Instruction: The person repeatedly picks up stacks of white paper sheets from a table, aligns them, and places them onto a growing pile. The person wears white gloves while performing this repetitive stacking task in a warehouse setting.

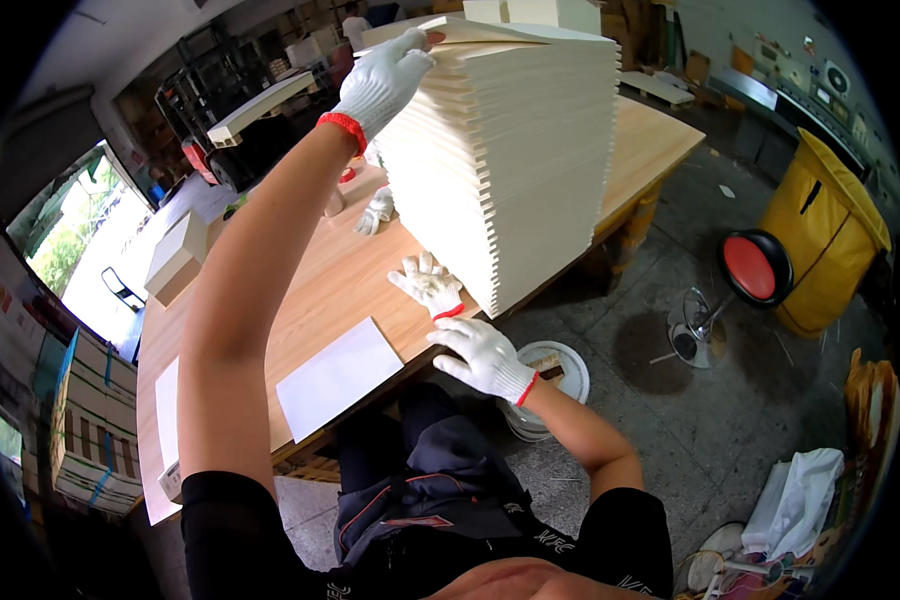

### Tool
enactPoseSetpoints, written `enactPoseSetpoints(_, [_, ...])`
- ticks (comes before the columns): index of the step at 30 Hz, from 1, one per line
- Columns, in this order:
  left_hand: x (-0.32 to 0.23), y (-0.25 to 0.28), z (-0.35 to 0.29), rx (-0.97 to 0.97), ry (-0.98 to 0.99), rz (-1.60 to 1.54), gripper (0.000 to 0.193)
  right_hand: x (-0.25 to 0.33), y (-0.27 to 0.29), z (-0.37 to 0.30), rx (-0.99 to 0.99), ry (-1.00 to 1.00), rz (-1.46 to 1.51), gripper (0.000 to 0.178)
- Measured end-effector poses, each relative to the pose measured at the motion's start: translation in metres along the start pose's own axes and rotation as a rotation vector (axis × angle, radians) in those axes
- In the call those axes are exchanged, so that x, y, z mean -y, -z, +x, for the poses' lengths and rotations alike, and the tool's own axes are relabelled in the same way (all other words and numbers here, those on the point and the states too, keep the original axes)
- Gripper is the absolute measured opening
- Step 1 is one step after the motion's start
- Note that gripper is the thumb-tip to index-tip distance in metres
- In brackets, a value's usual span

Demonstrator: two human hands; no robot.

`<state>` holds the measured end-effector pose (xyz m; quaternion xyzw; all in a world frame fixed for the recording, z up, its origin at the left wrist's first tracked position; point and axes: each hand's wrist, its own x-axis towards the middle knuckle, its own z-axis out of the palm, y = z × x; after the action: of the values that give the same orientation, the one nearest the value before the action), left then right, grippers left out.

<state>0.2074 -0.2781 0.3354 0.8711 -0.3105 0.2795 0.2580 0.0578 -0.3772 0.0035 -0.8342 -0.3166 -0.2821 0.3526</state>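
Note:
My left hand (385, 80), in a white knit glove with a red cuff, reaches up to the top of a tall stack of cream-white panels (545, 170). Its fingers close on the near left corner of the top panel (480, 32), which lies skewed and slightly raised above the others. Notches run down the stack's corner edges. Lower down, my right hand (485, 360), gloved the same way, hovers at the table's front edge with fingers apart and nothing in them. A loose white glove (430, 285) lies just beyond it, beside the foot of the stack.
A white sheet (340, 375) lies on the wooden table (300, 310), and another glove (375, 212) farther back. Below my right hand stands a white bucket (570, 375). To the right are a red-seated stool (755, 268) and a yellow bag (825, 235). A forklift (225, 100) stands far left.

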Motion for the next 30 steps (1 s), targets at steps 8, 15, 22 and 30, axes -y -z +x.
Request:
enactPoseSetpoints(8, [0.01, 0.0, 0.065, 0.263, 0.329, -0.975, 0.052, 0.012, -0.005, -0.016, 0.048, 0.008, 0.095, 0.033])
enactPoseSetpoints(15, [0.013, -0.017, 0.084, 0.131, 0.778, -1.475, 0.036, 0.015, -0.016, -0.033, 0.142, -0.036, 0.147, 0.033])
enactPoseSetpoints(22, [0.038, -0.022, 0.079, 0.09, 0.649, -1.845, 0.025, 0.025, -0.022, -0.044, 0.159, -0.048, 0.169, 0.031])
enactPoseSetpoints(30, [0.154, 0.048, -0.088, 0.187, 0.611, -2.012, 0.054, 0.033, -0.005, 0.004, 0.271, -0.502, 0.502, 0.036])
